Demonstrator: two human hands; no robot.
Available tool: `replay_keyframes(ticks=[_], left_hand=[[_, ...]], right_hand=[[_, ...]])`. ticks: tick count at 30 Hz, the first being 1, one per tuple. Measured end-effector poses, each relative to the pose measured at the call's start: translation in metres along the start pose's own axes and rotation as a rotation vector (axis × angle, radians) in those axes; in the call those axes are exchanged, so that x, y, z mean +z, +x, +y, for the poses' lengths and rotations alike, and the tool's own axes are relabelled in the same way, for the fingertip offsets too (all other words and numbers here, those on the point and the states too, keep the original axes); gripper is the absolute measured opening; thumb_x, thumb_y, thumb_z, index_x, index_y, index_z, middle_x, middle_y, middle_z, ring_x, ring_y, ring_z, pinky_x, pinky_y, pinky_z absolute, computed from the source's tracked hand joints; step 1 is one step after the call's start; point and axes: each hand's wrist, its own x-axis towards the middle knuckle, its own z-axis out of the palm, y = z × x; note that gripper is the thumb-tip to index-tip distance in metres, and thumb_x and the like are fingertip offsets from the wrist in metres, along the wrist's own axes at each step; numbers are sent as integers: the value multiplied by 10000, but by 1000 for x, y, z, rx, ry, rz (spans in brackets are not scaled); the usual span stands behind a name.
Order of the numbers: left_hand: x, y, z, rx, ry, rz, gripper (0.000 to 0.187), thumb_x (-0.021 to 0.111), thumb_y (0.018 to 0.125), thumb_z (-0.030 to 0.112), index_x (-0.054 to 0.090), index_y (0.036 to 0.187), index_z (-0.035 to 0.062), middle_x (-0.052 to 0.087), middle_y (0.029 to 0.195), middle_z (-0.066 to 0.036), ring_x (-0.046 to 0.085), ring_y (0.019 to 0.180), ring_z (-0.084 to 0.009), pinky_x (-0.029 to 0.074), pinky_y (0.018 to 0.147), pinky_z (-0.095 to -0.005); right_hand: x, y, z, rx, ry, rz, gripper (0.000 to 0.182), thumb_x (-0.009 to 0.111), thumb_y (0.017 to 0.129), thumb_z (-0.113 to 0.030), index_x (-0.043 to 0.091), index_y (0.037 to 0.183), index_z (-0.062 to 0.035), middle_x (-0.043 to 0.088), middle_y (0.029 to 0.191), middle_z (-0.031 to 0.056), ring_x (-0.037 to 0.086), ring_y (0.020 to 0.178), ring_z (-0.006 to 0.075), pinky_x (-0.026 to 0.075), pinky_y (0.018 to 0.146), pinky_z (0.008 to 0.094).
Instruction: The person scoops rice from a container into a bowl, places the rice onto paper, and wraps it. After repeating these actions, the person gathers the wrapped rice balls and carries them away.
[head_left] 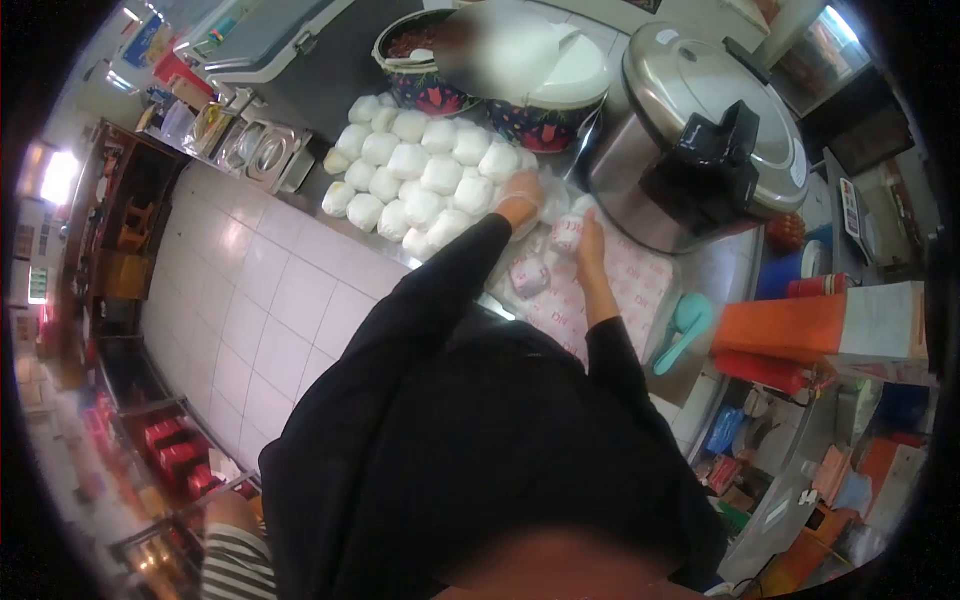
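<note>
My right hand (pixel 592 252) is closed round a small white bundle (pixel 567 232) in paper with pink print. Just left of it is my left hand (pixel 520 195), beside clear plastic (pixel 555 203); its fingers are blurred and partly covered, so I cannot make out whether it grips anything. Rows of round white balls (pixel 407 162), like buns or rice balls, are packed together to the left of that hand. Below both hands lies a similar wrapped ball (pixel 530 277) on a tray lined with pink-printed paper (pixel 632 285).
A large steel cooker (pixel 665 130) stands beyond my right hand. Two flowered pots (pixel 430 88) are at the back, one holding dark red food. A turquoise spoon (pixel 683 333) lies right of the tray. An orange box (pixel 775 328) is at the right, tiled floor (pixel 265 300) at the left.
</note>
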Motion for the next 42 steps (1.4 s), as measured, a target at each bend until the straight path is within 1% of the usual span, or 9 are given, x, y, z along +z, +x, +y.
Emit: replay_keyframes(ticks=[5, 9, 12, 15, 18, 22, 28, 32, 42], left_hand=[[15, 31, -54, -119, -185, 186, 325, 579, 793, 303, 656, 928, 17, 634, 1027, -240, 616, 951, -357, 491, 821, -408], [-58, 10, -75, -269, -887, -1, 376, 606, 776, 306, 617, 1047, 46, 637, 1069, -178, 626, 931, -328, 515, 799, -402], [-113, -30, -106, -354, -1609, -196, 482, 594, 793, 348, 552, 1172, 53, 593, 1161, -154, 616, 970, -335, 537, 770, -442], [-181, -75, -132, -167, -1970, -208, 602, 540, 839, 409, 458, 1316, 51, 535, 1255, -192, 575, 1064, -401, 544, 776, -505], [-224, -103, -152, -60, -2342, -140, 686, 490, 874, 477, 370, 1401, 56, 477, 1330, -231, 503, 1146, -492, 530, 806, -559], [-228, -101, -214, 44, -2564, -88, 727, 449, 892, 568, 333, 1433, 96, 371, 1421, -262, 384, 1233, -564, 513, 815, -604], [-219, -78, -273, 0, -2682, 4, 720, 477, 889, 576, 375, 1408, 88, 367, 1441, -221, 389, 1289, -439, 496, 871, -548], [-226, -64, -301, 32, -2849, -112, 736, 506, 878, 579, 386, 1402, 77, 390, 1441, -177, 413, 1291, -374, 398, 980, -539], [-203, 5, -315, -174, -2612, -189, 707, 605, 804, 471, 401, 1373, 104, 456, 1385, -155, 476, 1237, -360, 436, 928, -603]], right_hand=[[20, -8, 1, -102, -302, 99, 600, 500, 920, -537, 450, 1173, 5, 602, 1093, 264, 593, 1004, 406, 430, 904, 424], [48, 7, 21, -241, -465, -107, 500, 573, 904, -418, 478, 1185, -16, 614, 1008, 236, 585, 988, 411, 438, 904, 443], [52, 1, -4, -778, -1288, -127, 343, 622, 865, -287, 570, 1096, -39, 610, 961, 184, 579, 970, 354, 449, 892, 430], [82, 12, -56, -780, -987, 149, 201, 648, 822, -205, 633, 972, -73, 606, 965, 136, 565, 966, 301, 448, 868, 404], [148, 22, -171, -929, -673, 0, 155, 621, 852, -216, 638, 939, -89, 622, 908, 123, 573, 858, 311, 459, 812, 411], [284, 62, -274, -851, -497, -196, 237, 596, 878, -283, 634, 898, -50, 668, 851, 160, 635, 824, 354, 492, 730, 426], [425, 174, -294, -199, -1351, -529, 432, 692, 753, -302, 668, 1061, -1, 682, 1038, 166, 692, 877, 265, 552, 702, 355], [430, 165, -318, -199, -1802, -591, 292, 595, 806, -211, 707, 1032, -64, 690, 1077, 122, 678, 978, 247, 483, 885, 401], [409, 207, -367, -1542, -1945, -116, 152, 580, 815, -170, 725, 776, -149, 642, 928, 47, 567, 1040, 211, 240, 1028, 586]])
